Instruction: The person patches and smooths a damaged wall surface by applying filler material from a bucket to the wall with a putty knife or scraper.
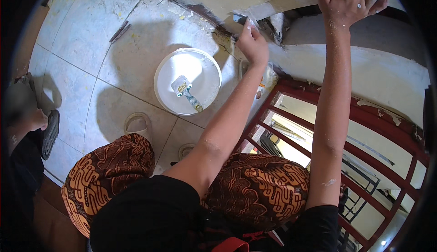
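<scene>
My left hand (253, 48) is closed on what looks like a putty knife (238, 18), its small flat blade against the lower wall. The handle is hidden in my fist. Beside the blade, pale filler (261, 11) is smeared on the wall, next to a broken dark gap (278, 23). My right hand (347, 1) is spread on the wall above a dark recess, with white specks on its fingers. To the left of my left forearm, a round white tub (158, 82) stands on the floor. Inside it lies a second putty knife (183, 86) with a smeared blade and stained handle.
A dark red barred frame (359, 149) with peeling paint runs along the right. Stained floor tiles (114, 65) bear loose dark strips (120, 32). My patterned-cloth knees are below. At the left edge, another person's hand (38, 120) is near a dark sandal (50, 136).
</scene>
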`<state>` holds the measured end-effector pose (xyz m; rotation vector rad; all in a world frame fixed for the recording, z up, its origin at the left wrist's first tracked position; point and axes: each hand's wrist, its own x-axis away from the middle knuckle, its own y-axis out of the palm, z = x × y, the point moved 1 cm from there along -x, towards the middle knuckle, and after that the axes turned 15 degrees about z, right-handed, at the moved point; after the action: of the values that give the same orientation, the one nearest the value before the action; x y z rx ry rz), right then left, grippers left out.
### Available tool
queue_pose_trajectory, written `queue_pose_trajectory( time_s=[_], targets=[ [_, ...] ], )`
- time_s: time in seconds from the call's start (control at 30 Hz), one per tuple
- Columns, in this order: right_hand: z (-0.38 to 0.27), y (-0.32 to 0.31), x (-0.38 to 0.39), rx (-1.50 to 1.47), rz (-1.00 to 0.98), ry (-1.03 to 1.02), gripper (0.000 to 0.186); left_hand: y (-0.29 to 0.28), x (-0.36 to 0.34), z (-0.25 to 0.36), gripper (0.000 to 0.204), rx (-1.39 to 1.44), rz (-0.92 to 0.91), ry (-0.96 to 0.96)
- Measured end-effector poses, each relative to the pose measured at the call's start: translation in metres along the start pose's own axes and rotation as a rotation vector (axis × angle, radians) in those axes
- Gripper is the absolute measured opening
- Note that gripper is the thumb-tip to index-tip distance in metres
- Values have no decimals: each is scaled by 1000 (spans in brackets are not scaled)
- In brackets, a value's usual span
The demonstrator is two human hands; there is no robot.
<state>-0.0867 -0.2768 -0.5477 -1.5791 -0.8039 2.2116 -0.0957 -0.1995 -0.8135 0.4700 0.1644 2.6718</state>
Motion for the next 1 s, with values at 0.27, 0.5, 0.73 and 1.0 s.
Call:
queue_pose_trajectory(
  time_s=[0.27,0.5,0.73,1.0],
  targets=[
    [14,14,5,63,461,-273,52,19,-3,24,27,-154,134,67],
    [20,0,3,14,340,-227,52,30,22,121,32,92,-143,-128],
    [33,-38,0,-603,597,-90,23,29,-1,235,31,547,-295,-90],
    [9,-55,94,-1132,-121,1110,21,-4,-16,299,51,188,-614,-304]
  ],
)
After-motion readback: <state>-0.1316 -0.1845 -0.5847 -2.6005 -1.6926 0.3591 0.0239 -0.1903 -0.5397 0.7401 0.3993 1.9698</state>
